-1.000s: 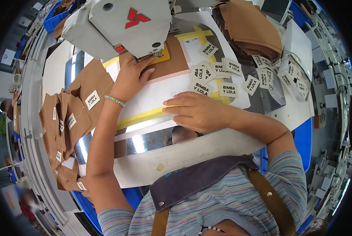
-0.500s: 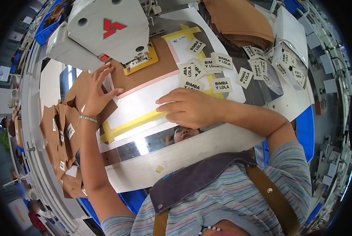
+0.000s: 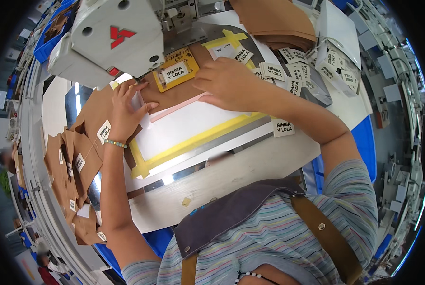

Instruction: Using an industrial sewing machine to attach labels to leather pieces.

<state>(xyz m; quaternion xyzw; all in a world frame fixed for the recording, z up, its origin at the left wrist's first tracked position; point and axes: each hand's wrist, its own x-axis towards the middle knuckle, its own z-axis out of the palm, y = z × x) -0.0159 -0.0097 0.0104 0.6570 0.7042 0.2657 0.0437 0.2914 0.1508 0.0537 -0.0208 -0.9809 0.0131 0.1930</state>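
1. Fabric under inspection: a brown fabric piece (image 3: 174,92) lies flat on the sewing table (image 3: 250,166), at its far edge, directly beneath the white sewing machine head (image 3: 112,38). Its long axis runs roughly left to right, parallel to the table's far edge.

2. A yellow frame-shaped clamp (image 3: 177,71) sits on the piece with a white label (image 3: 174,72) held inside it, just in front of the needle area.

3. Left hand (image 3: 124,111): open, fingers spread, palm down, pressing the left end of the brown piece. It grasps nothing. A beaded bracelet (image 3: 115,143) sits at the wrist.

4. Right hand (image 3: 226,85): palm down with fingers loosely bent, resting on the right end of the piece. Whether the fingertips pinch the cloth cannot be told; they are hidden beneath the hand.

5. Governing relation: the clamp and label lie between the two hands, farther from the person than both. The right hand is the nearer, just beside the clamp's right edge; the left hand is a little apart, toward the clamp's near-left corner.

6. Surroundings: yellow tape (image 3: 193,140) outlines a rectangle on the white plate near the person. Loose white labels (image 3: 298,73) lie scattered toward the right far corner; a stack of finished brown pieces (image 3: 70,175) hangs over the left edge.
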